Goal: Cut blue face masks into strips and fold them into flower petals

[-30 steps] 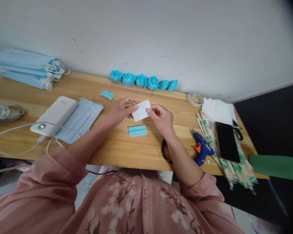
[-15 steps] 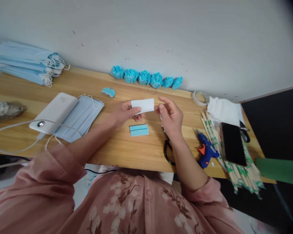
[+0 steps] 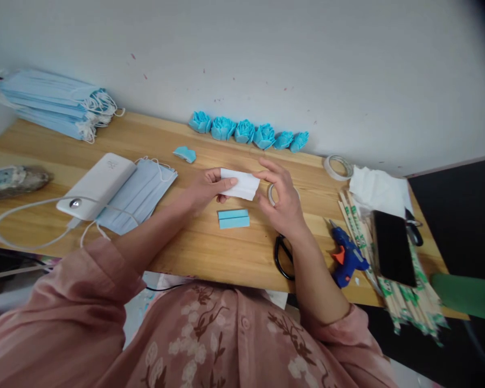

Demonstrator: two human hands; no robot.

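A white folded piece (image 3: pixel 240 184) is held over the light wooden bench (image 3: pixel 194 248), above two pale blue strips (image 3: pixel 233 218). Turquoise rosettes (image 3: pixel 248 132) line the grey-white wall (image 3: pixel 267 54). The glue gun (image 3: pixel 347 256) is blue with an orange trigger; the sleeves (image 3: pixel 73 307) are dusty pink, the front flower-printed.

Bare worktop (image 3: pixel 210 253) open along the near edge, folded blue strips (image 3: pixel 233 218) just under the hands, scissors (image 3: pixel 283 253) and glue gun (image 3: pixel 347 256) crowding right, masks (image 3: pixel 139 194) and power bank (image 3: pixel 97 186) left.

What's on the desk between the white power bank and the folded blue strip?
In the head view, loose face masks and the left forearm.
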